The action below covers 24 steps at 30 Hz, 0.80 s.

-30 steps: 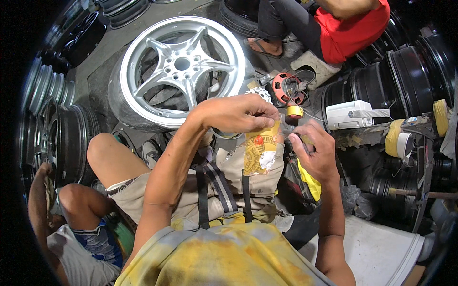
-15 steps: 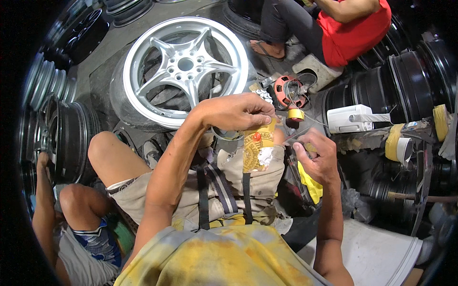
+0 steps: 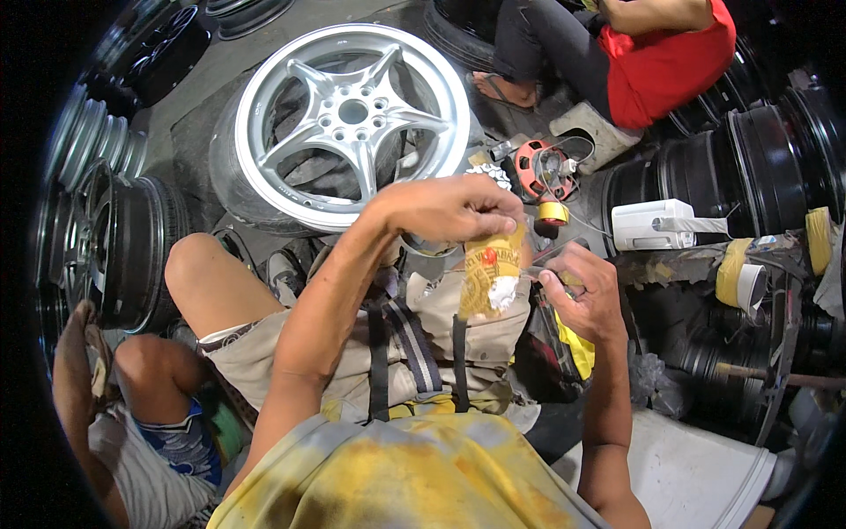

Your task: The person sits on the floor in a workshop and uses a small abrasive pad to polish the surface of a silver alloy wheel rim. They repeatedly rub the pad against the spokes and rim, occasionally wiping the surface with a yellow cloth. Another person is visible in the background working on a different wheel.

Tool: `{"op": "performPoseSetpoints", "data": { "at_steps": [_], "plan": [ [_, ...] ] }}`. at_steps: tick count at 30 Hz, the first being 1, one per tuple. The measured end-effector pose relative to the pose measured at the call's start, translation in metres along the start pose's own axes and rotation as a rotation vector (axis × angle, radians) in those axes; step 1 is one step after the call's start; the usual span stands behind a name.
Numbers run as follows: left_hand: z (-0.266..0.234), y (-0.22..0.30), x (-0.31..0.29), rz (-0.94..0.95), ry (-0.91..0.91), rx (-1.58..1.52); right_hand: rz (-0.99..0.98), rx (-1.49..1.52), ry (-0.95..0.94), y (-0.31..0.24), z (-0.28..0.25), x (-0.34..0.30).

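Note:
Pinched at its upper edge, a yellow-brown printed piece of sandpaper (image 3: 480, 291) hangs from my left hand (image 3: 476, 210). A red dab and a patch of white paste (image 3: 503, 292) sit on its face. Beside it on the right is my right hand (image 3: 583, 286), closed with the thumb toward the sheet. A small yellowish, thin-edged piece shows between those fingers; its kind is unclear. Beyond my left hand lies a silver multi-spoke wheel rim (image 3: 388, 128) on a black tyre.
A person in red (image 3: 674, 66) sits on a low stool at the far right; another person (image 3: 154, 432) is close on my left. Black rims (image 3: 749, 163) line the right side. A white box-shaped thing (image 3: 650, 224), tape rolls (image 3: 552, 212) and an orange reel (image 3: 539, 169) lie nearer.
The view has shifted slightly. My right hand has come a little closer to the sandpaper, which has tilted slightly. The left person's arm has drawn back, with a brown cloth-like thing at the hand.

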<state>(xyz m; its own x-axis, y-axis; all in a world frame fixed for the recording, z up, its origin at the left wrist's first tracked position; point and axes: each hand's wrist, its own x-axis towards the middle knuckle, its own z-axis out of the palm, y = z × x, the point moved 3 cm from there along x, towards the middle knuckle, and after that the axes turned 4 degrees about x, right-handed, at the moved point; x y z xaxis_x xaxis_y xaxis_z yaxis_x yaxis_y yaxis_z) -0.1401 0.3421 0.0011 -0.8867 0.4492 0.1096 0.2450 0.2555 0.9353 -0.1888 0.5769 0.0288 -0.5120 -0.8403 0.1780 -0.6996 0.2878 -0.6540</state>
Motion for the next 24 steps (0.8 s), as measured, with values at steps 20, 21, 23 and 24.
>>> {"op": "performPoseSetpoints", "data": {
  "at_steps": [20,21,23,24],
  "plan": [
    [0.004,0.007,0.004,-0.008,-0.090,-0.043,-0.133,-0.176,0.214,-0.020,0.009,0.006],
    [0.004,0.008,0.003,-0.020,-0.095,-0.040,-0.131,-0.175,0.203,-0.019,0.010,0.005],
    [0.002,0.007,0.004,-0.004,-0.104,-0.004,-0.125,-0.174,0.179,-0.018,0.011,0.002],
    [0.004,0.005,0.004,0.001,-0.108,0.011,-0.118,-0.161,0.165,-0.017,0.011,0.001]
  ]
}}
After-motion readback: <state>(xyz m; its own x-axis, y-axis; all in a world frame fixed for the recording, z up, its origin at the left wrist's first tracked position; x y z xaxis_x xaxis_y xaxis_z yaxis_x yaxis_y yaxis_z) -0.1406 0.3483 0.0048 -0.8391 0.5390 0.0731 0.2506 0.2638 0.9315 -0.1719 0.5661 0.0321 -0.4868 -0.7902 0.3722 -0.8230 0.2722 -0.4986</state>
